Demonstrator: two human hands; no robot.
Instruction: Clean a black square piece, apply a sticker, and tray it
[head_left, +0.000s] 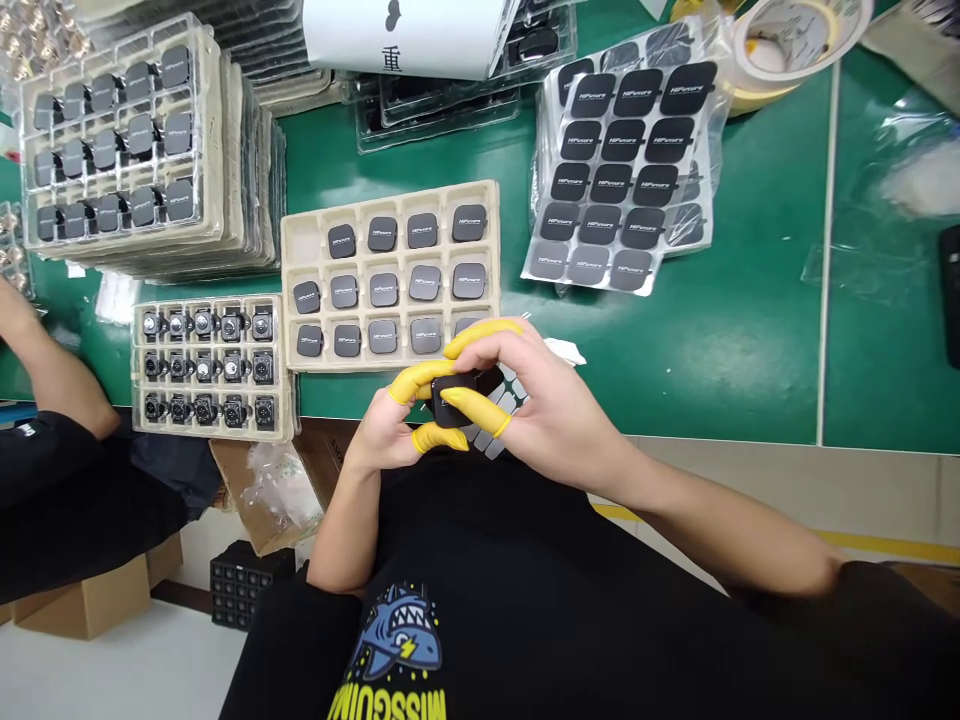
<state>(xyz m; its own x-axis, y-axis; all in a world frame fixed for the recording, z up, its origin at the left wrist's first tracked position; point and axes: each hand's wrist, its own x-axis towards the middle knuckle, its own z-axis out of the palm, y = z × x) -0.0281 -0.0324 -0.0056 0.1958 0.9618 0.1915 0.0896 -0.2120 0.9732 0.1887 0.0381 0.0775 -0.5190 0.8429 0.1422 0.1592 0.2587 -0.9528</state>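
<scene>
Yellow finger covers sit on several fingertips of both hands. My left hand (386, 425) is closed around a small black square smartwatch body (450, 402), gripping it from the left. From the other side, my right hand (559, 410) presses thumb and fingers against the same watch body. Behind and below the right fingers shows a piece of a sheet with grey square stickers (491, 440); whether that hand grips it is hidden. Just beyond the hands lies a beige tray (390, 205) of watch bodies with grey HiFuture stickers; its far left pocket holds none.
A smaller tray of bare watches (206, 370) lies at the table's near edge. Stacked trays (240, 170) rise at the far left. Sticker sheets (615, 180) and tape rolls (799, 40) are at right. A co-worker's arm (56, 370) reaches in from the left.
</scene>
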